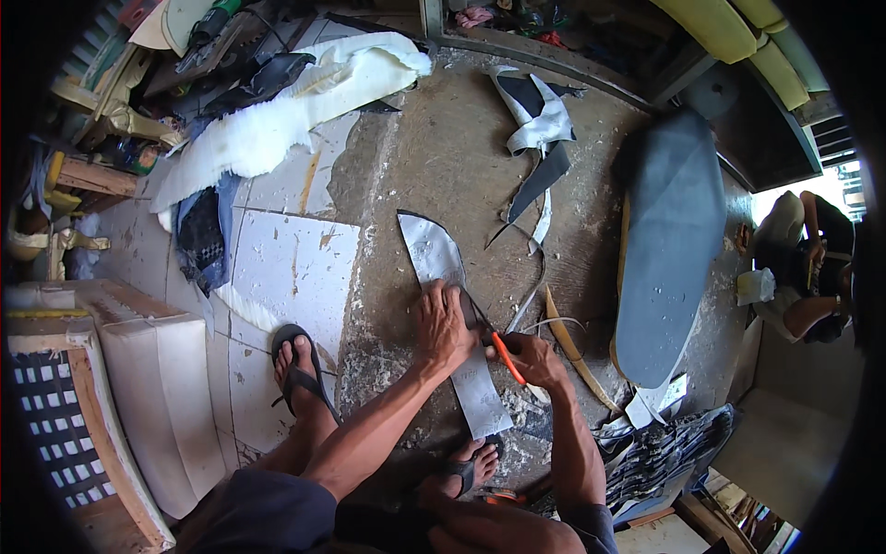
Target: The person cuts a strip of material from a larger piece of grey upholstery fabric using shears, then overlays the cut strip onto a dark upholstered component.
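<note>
A long strip of grey-backed sheet material [478, 392] lies across the floor in front of me, its far end rounded and dark-edged. My left hand [445, 328] grips it near the middle, fingers bent over its surface. In my right hand [543, 362] is a pair of scissors [506, 358] with orange handles. Their dark blades reach up to the strip's right edge, close beside my left fingers. A thin offcut [528, 300] trails from near the scissors toward the far scraps. My left hand partly hides the strip's middle.
Grey and black scraps [537, 120] lie farther off. A long dark padded board [669, 268] is on the right, with a curved tan strip [577, 346] beside it. White padding [295, 106] spreads at far left; a wooden-framed seat [152, 388] stands nearer. Another person [808, 258] sits at far right.
</note>
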Demonstrator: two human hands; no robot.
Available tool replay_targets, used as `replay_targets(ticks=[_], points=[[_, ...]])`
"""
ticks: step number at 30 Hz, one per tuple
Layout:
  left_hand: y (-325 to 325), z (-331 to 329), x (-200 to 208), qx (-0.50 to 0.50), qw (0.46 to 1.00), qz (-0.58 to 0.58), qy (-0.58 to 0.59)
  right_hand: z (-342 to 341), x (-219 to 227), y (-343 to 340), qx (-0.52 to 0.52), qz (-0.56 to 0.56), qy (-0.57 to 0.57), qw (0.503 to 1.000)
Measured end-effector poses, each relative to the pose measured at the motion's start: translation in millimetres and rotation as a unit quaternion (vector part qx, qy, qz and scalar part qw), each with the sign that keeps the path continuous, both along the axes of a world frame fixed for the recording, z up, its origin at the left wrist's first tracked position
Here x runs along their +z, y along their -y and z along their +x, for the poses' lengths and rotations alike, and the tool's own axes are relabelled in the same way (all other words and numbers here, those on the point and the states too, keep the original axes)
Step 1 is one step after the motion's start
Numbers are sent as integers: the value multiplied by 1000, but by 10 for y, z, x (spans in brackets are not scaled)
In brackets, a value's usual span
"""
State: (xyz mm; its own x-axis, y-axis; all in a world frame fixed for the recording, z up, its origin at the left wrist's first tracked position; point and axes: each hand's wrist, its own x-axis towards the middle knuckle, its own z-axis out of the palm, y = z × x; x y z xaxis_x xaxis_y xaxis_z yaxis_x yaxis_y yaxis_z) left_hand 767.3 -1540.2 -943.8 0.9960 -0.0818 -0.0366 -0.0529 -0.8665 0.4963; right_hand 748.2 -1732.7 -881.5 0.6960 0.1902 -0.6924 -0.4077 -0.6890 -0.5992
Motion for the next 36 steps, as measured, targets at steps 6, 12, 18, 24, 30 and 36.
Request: replay_targets(ticks=[6,12,18,24,30,36], points=[[32,51,-9,36,999,-18,4,-79,-57,-88,-30,-23,9,999],[-110,69,-87,29,995,-69,70,-285,-114,-506,-134,-54,-4,990],[-183,92,-91,-17,994,-94,61,-256,-86,-606,-153,-61,1,986],[-315,93,-159,8,960,-260,-103,-21,-118,-623,-112,-76,2,991],[-398,92,-155,-71,977,-195,42,-26,-199,-696,-140,-51,5,989],[-448,51,-195,-79,973,-210,58,-18,-220,-763,-176,-45,-7,983]])
